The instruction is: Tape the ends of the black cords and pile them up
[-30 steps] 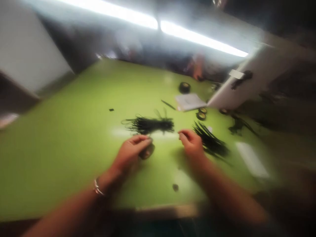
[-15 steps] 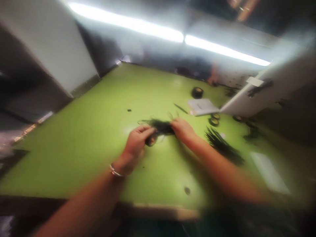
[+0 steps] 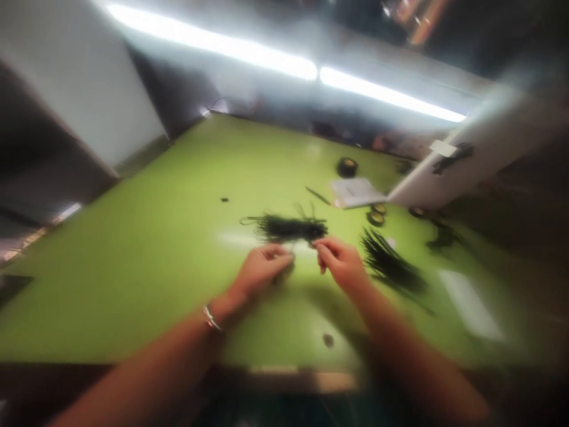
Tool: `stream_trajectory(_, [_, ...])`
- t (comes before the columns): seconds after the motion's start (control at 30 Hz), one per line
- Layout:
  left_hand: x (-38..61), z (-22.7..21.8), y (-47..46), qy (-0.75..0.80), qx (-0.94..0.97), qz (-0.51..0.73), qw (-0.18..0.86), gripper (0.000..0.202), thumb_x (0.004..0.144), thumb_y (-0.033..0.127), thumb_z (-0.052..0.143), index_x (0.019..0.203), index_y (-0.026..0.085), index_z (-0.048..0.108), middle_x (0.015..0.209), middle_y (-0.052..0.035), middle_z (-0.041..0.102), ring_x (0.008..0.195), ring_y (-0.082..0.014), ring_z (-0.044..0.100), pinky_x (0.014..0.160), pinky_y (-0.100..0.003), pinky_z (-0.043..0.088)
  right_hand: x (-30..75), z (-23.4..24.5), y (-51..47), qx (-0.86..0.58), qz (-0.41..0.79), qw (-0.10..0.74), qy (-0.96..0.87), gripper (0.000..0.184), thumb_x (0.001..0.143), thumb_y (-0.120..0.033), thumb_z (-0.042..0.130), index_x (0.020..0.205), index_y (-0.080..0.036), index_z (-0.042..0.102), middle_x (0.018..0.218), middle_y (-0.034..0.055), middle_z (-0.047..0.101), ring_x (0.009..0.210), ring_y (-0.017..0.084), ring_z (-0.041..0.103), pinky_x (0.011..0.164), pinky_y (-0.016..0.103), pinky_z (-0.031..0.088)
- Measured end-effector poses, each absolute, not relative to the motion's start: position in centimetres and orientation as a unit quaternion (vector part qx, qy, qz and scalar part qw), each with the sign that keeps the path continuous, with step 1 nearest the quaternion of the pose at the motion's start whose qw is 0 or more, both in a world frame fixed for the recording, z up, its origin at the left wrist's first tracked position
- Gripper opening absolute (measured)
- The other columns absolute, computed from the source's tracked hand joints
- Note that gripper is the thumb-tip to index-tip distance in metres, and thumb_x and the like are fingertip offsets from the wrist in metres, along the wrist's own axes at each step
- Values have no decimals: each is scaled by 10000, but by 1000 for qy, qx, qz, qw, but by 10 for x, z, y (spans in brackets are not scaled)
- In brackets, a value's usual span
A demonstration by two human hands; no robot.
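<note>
My left hand (image 3: 262, 274) is curled over the green table (image 3: 146, 255), fingers closed round something small and dark that the blur hides. My right hand (image 3: 340, 264) is close beside it, fingertips pinched together just in front of a black bundle of thin wires (image 3: 288, 228). What the pinch holds is too smeared to name. A silver bangle (image 3: 210, 318) sits on my left wrist. A second heap of black wires (image 3: 391, 267) lies to the right of my right hand.
Further back lie a black tape roll (image 3: 347, 167), a white paper pad (image 3: 355, 193), a dark pen (image 3: 317, 195) and two small rings (image 3: 376, 214). A white board (image 3: 466, 160) leans at the right. A small dark disc (image 3: 328, 340) lies near the front edge.
My right hand reached into the middle wire bundle half a second ago and has drawn back towards me, now pinched. My left hand stayed curled in about the same place.
</note>
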State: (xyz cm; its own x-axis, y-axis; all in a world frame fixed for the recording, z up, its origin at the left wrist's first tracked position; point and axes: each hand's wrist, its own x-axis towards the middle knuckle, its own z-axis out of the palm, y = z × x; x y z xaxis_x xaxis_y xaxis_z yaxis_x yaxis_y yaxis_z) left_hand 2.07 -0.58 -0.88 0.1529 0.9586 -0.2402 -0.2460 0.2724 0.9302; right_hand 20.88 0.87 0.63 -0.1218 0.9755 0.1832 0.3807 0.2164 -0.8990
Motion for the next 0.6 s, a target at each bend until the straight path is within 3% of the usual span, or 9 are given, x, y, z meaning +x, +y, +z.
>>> stream_trajectory(0.1, [22,-13,-7,472,396,452,645,248,705,348,752,699,126,643,444,32,498,409,-69,403,409,-193,264,197,5,-8,-488,381,433,-655,170,876,-297,574,840,-163,670,675,-28,556,454,62,524,451,215,488])
stream_trajectory(0.3, [21,-18,-5,453,383,466,657,228,680,324,772,688,129,653,473,24,519,429,-75,427,431,-207,292,188,-8,-10,-429,250,464,-734,129,902,-208,559,940,-195,682,879,39,596,615,91,574,532,230,525])
stream_trajectory(0.6, [19,-18,-8,421,369,454,693,184,697,287,758,736,130,670,458,35,485,436,-77,424,437,-201,291,192,-17,-5,-374,144,450,-798,161,915,-129,520,982,-213,640,888,46,568,831,153,581,725,303,538])
